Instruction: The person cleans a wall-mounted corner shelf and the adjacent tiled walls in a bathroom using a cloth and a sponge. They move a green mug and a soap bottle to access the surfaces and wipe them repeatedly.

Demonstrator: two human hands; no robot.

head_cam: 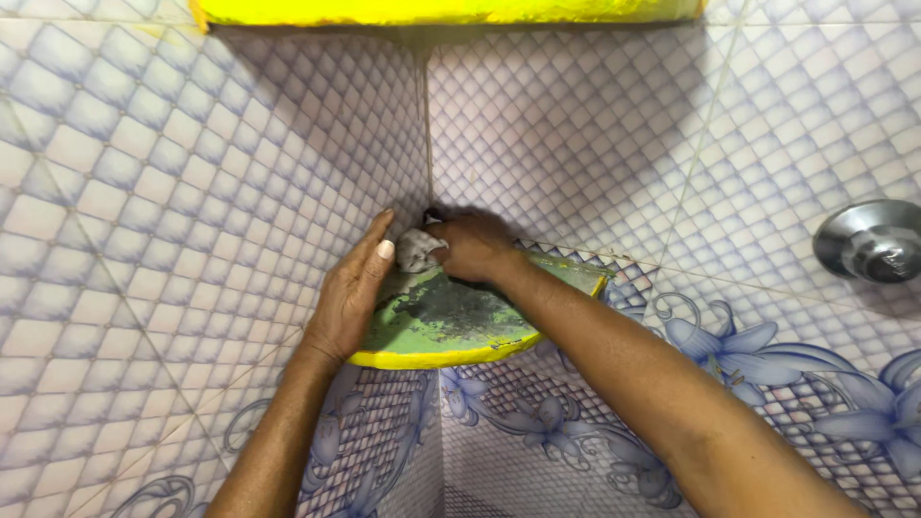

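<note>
The corner shelf [451,326] is hemmed by the two tiled walls [192,192] meeting behind it. Both hands fill its back corner: the left hand [350,297] along the left wall, the right hand [475,247] on a cloth [417,249]. The shelf's front stays open; the upper yellow shelf [441,10] sits well above, the metal knob [868,240] far right.

1. My right hand [472,247] is pressing a pale grey cloth [419,249].
2. The shelf [451,321] is showing green with dark grey grime and a yellow edge.
3. The tiles [173,192] are showing a white and lilac diamond pattern, with blue flowers lower down.
4. The knob [871,240] is shining silver.
</note>
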